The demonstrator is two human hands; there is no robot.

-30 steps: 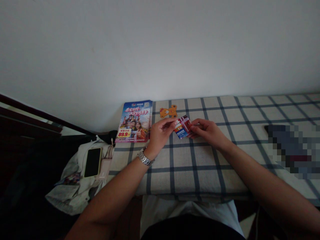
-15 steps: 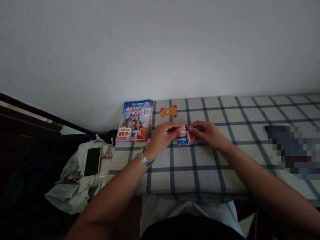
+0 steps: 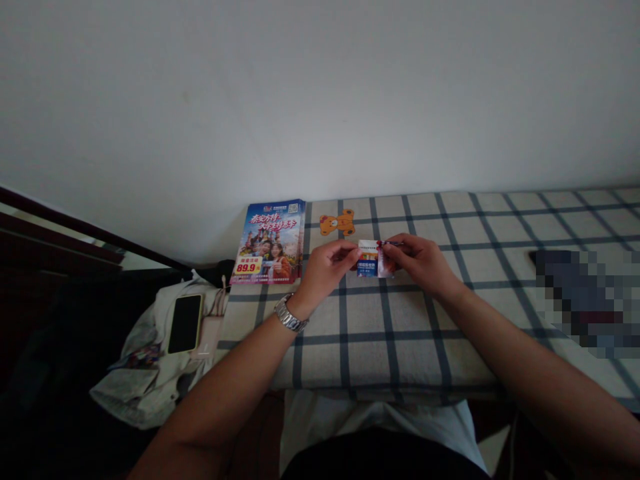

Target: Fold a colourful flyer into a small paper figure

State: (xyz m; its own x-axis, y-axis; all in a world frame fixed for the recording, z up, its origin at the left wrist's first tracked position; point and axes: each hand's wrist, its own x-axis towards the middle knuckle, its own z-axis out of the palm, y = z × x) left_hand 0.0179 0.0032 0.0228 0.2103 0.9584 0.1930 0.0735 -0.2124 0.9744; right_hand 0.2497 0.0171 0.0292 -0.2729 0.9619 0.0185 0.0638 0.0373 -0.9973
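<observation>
Pinching one small printed paper (image 3: 368, 260) from opposite sides, the left hand (image 3: 327, 268) grips its left edge and the right hand (image 3: 416, 264) its right, thumbs against fingers. The paper, glossy and apparently folded, lies between the two hands, over the table (image 3: 325, 363); its layers are too small to count. One woven cloth (image 3: 363, 350), pale with dark crossing stripes, covers the table. Beside the left hand stands one rectangular stack of flyers (image 3: 270, 230), smooth-faced, several sheets deep. One flat orange bear figure (image 3: 338, 223) lies behind the hands. One linked metal watch (image 3: 291, 314) rings the left wrist. At far left, one rounded-cornered phone (image 3: 185, 324) rests on crumpled pale fabric (image 3: 135, 397).
</observation>
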